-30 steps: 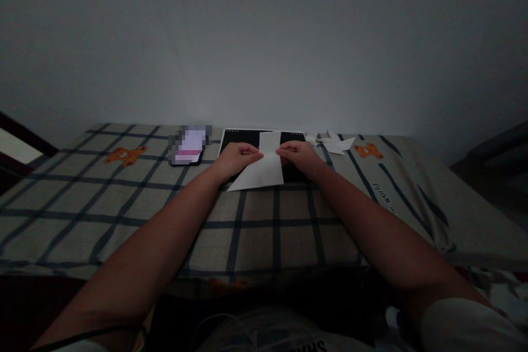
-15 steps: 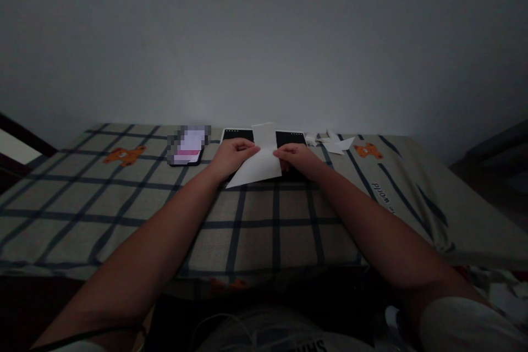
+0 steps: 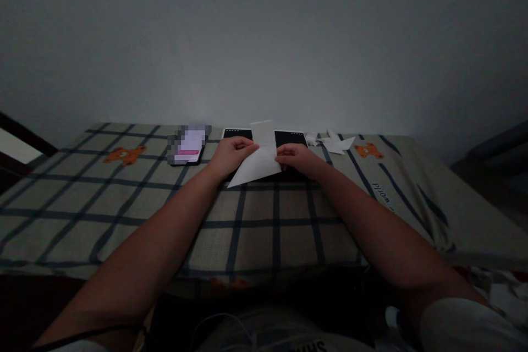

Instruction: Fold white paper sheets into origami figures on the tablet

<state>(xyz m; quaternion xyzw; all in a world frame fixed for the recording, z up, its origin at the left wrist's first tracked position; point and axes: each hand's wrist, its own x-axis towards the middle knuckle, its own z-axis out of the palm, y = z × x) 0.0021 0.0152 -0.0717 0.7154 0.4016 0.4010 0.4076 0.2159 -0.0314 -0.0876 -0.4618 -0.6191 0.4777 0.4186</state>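
You're pinching the white, slant-edged paper sheet (image 3: 263, 146) by opposite sides, left hand (image 3: 231, 154) and right hand (image 3: 301, 159), over the black, white-bordered board (image 3: 291, 138); matching both grips should prevent wrinkling.

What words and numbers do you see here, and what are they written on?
"world": on the tablecloth, upside down in this view; the letters before it are unclear.
"SHA": on the clothing at the bottom edge, where the rest is cut off.
Phone: its screen is too blurred to read.
White paper: no readable writing.
Black board: only small pale marks along the top, too small to read.
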